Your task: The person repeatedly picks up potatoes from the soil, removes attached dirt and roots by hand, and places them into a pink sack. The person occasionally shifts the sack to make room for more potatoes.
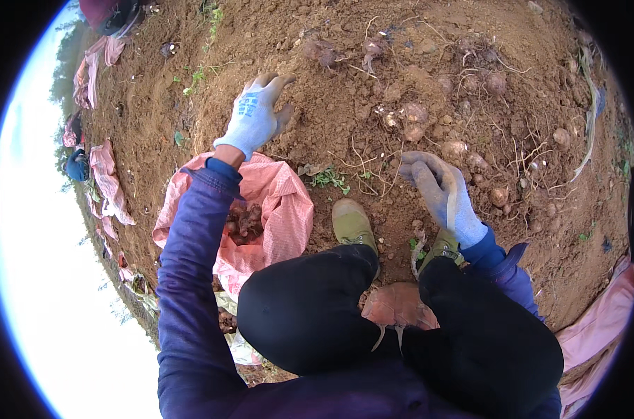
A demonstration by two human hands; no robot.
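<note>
Left glove (pixel 254 117), at 11 o'clock from the centre of view: blue print (pixel 248 105) on the pale back of the hand, in short stacked rows.
Pink checked sack (pixel 289 220), toward 9 o'clock: reddish marks (pixel 227 269) low on its outer side, at 8 o'clock, too small and creased to tell whether they are lettering.

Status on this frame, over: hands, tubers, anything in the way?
Left hand open, empty, beyond pink bag. Right hand near soil-caked tubers, grip unclear. Tubers on soil, more bagged. Loose roots among them.
</note>
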